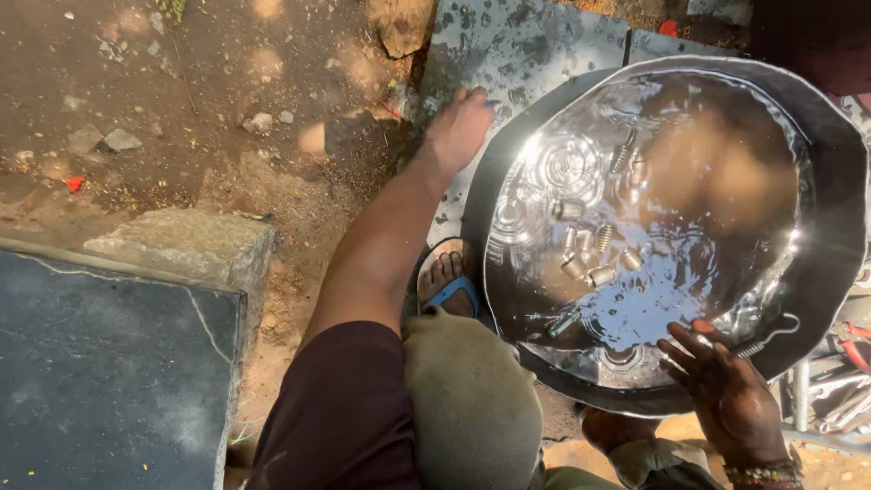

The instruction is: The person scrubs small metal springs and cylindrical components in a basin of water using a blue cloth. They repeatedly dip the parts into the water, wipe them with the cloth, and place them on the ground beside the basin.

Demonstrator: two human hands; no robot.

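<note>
Both hands steady the wide dark metal basin of water [830, 272]: left hand [458, 127] flat on its far rim, right hand [726, 381] open, fingers spread at the near edge, gripping nothing. Keeping it level should save the small silvery cylindrical fittings [594, 254] (about 8) from sliding. Underneath, wet dark stone slabs [517, 45], then bare dirt with pebbles.

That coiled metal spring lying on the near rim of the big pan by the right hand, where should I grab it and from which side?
Probably pinch the coiled spring across its tight coils, coming from above on the near side where the right hand already sits. It lies flat on the sloped rim of the metal pan, above the waterline. Its hooked end looks thin and harder to hold.
</note>
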